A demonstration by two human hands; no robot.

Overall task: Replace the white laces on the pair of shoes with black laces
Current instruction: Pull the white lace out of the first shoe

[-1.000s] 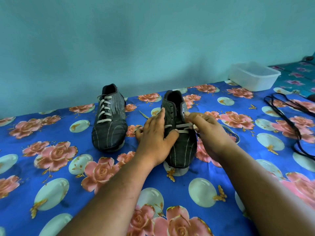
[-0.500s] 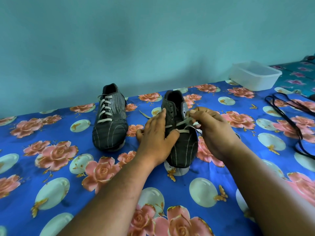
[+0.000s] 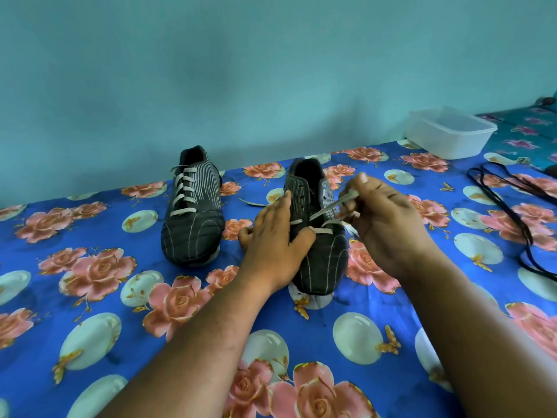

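I'm looking at what seems a home bedroom: a rose-print sheet [image 3: 90, 297] against a plain teal wall [image 3: 241, 70].

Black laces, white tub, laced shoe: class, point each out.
black laces [image 3: 512, 206]: head view, on the strands.
white tub [image 3: 449, 137]: head view, on its near wall.
laced shoe [image 3: 193, 233]: head view, on its toe.

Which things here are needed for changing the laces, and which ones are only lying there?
For the job:
- right shoe, held down by the left hand
- white lace, pulled by the right hand
- left shoe, fully laced in white
- black laces at the right

Only lying there:
- white plastic container
- flowered cloth underneath
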